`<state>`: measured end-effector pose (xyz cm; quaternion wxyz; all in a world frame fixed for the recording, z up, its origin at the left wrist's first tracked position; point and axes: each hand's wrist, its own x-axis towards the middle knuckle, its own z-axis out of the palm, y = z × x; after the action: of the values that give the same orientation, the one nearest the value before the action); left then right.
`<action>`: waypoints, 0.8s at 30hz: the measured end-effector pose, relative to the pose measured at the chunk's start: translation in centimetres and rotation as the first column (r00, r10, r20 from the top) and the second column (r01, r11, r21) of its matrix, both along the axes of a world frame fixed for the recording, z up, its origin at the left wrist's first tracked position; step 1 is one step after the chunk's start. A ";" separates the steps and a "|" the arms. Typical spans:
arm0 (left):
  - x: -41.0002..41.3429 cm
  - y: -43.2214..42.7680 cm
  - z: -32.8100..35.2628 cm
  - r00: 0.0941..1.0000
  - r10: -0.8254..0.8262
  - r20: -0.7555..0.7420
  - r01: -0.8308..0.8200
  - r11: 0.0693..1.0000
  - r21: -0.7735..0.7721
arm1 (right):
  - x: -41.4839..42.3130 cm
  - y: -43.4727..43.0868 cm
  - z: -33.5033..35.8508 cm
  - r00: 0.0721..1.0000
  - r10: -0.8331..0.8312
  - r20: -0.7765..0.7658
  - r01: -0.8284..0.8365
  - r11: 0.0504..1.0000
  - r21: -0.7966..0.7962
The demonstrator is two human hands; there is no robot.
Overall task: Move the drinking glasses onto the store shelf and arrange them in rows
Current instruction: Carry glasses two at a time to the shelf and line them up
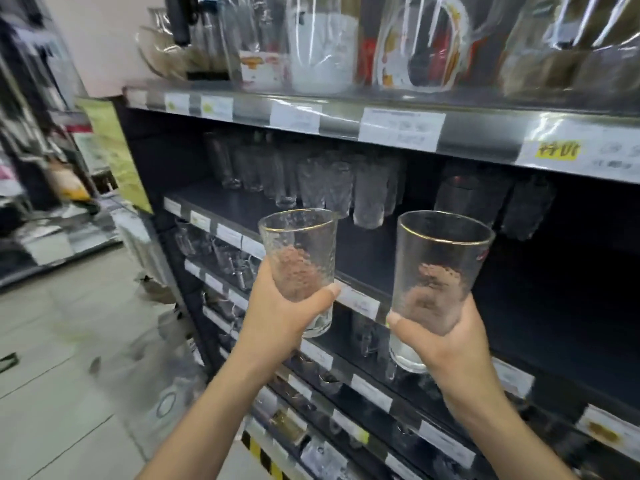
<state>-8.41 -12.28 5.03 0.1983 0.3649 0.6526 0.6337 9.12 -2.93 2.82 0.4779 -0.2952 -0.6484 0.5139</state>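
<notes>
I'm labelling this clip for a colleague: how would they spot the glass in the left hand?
Find the dark store shelf lined with clear tumblers. In front of it, the left hand holds a gold-rimmed glass. Its walls are dimpled and hammered, unlike the smoother-looking glass in the right hand.

A shop: tiered shelves (363, 123) with price labels (401, 129), stocked with glassware (311, 181)

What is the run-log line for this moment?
left hand: holds left glass | right hand: holds right glass | both upright, before shelf
</notes>
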 end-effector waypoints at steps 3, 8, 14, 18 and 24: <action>-4.1 -1.9 -0.4 0.998 0.060 0.018 -0.060 0.998 0.035 | -4.7 -1.6 0.0 0.998 0.056 -0.023 -0.056 0.998 0.000; -12.1 -4.3 -0.7 0.993 0.121 0.010 -0.121 0.992 0.039 | -13.0 -3.4 -0.4 0.996 0.087 0.002 -0.087 0.996 -0.025; -22.1 -6.4 -1.1 0.996 0.075 0.043 -0.076 0.997 0.012 | -22.9 -5.4 -0.8 0.997 0.059 -0.059 -0.064 0.994 -0.087; -28.0 -6.7 -1.4 0.998 0.044 0.051 -0.044 0.999 0.000 | -28.1 -6.2 -1.3 0.999 0.001 -0.054 -0.006 0.996 -0.094; -34.2 -5.2 -1.3 0.998 -0.052 0.037 0.053 0.998 -0.020 | -33.4 -5.9 -1.2 0.997 -0.072 -0.041 0.067 0.990 -0.128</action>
<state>-42.64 -17.51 3.77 0.2304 0.3681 0.6457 0.6281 -24.33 -8.86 1.63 0.4906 -0.3354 -0.5928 0.5435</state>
